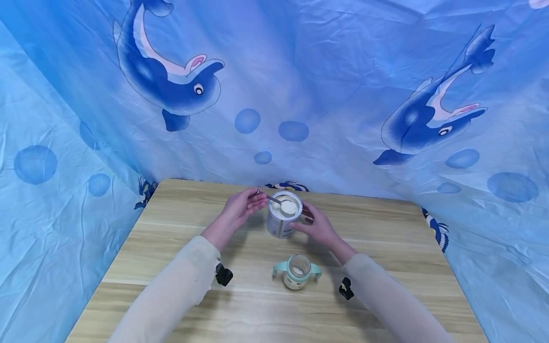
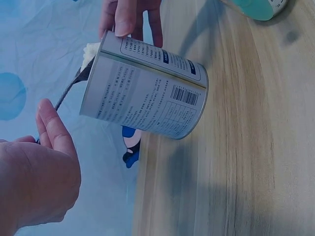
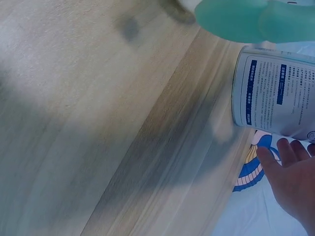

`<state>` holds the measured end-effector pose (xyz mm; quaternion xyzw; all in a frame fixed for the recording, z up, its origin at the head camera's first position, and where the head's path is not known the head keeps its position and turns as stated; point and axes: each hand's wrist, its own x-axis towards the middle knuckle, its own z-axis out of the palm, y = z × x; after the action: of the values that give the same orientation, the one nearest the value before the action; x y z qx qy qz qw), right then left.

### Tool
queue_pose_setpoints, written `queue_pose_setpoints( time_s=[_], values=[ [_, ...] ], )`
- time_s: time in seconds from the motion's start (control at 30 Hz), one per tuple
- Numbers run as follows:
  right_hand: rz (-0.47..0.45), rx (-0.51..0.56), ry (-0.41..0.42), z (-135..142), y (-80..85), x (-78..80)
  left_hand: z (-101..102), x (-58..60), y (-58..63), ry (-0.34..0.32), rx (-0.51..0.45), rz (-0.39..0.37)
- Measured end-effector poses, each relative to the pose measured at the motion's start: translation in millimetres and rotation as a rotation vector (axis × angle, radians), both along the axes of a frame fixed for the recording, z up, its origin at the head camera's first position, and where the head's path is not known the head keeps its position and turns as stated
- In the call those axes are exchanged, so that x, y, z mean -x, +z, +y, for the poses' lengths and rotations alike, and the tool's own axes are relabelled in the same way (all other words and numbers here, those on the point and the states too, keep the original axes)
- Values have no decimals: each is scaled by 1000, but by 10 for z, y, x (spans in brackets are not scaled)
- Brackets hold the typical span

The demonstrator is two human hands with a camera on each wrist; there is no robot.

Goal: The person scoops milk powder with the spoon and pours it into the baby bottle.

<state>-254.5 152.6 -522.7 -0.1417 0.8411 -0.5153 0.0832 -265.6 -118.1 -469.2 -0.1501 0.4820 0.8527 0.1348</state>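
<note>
My left hand (image 1: 240,209) pinches the thin handle of a metal spoon (image 1: 272,198). The spoon's bowl, heaped with white powder (image 1: 289,207), is at the mouth of an open can (image 1: 279,228). In the left wrist view the heap stands above the can's rim, and the can (image 2: 142,88) shows printed text and a barcode. My right hand (image 1: 317,226) holds the can from the right, thumb against its near side and fingers round the far side. Nearer to me stands an uncapped baby bottle (image 1: 296,285) with two mint-green handles and some white powder inside.
The can and bottle stand on a wood-grain table (image 1: 171,267). Behind it and along both sides hangs a blue sheet (image 1: 274,109) with dolphins and bubbles, close to the can at the table's far edge. In the right wrist view a green handle (image 3: 236,19) appears above the can.
</note>
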Motion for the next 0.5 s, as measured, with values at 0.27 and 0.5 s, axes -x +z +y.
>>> queue_pose_setpoints(
  time_s=[0.27,0.5],
  values=[
    [7,-41,0,24,84,-19,0,-13,91,-21,16,15],
    [25,-52,49,154,225,-72,-37,-54,197,-21,31,17]
  ],
)
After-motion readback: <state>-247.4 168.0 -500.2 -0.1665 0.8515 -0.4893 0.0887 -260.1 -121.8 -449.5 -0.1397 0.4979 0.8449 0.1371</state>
